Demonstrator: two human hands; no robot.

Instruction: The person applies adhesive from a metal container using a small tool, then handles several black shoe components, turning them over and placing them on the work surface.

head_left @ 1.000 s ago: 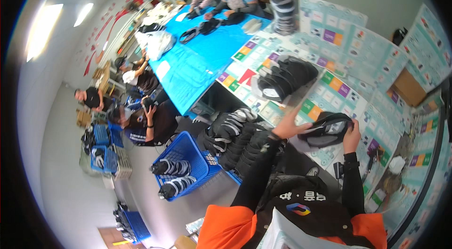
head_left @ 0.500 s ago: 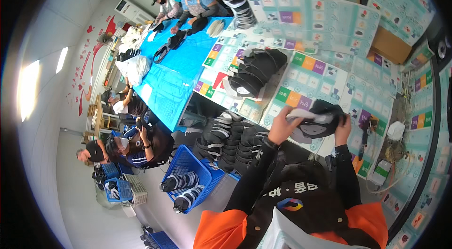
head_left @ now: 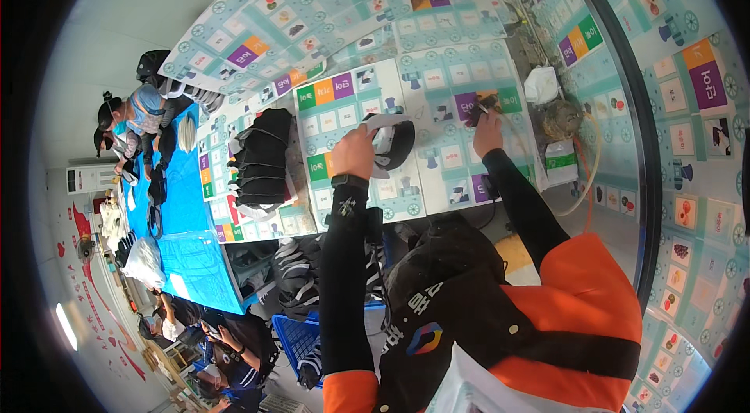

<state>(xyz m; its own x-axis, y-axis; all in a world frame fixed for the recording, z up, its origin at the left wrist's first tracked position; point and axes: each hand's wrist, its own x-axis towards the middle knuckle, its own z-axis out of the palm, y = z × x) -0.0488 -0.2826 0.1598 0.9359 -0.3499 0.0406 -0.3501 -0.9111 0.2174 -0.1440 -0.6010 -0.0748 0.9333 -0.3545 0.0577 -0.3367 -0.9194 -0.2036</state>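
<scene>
In my left hand (head_left: 354, 153) is a black cap (head_left: 401, 144) with a white band, gripped by its left edge over the covered table. My right hand (head_left: 489, 134) is farther right, its fingers closed round a dark hand tool (head_left: 480, 110) that lies at the table's right part; its exact kind is partly hidden by the fingers. A row of nested black caps (head_left: 264, 155) lies on the table to the left of my left hand.
Printed sheets (head_left: 437, 147) cover the table. At its right edge are a white bag (head_left: 541, 85), a small box (head_left: 559, 161) and a pale hose (head_left: 591, 178). Stacked caps (head_left: 297, 276) and a blue basket (head_left: 295, 339) stand below left. Co-workers sit and stand round a blue table (head_left: 195, 218).
My view has swung to the right. My right hand has let go of the cap and moved right onto the dark tool, while my left hand keeps the cap.
</scene>
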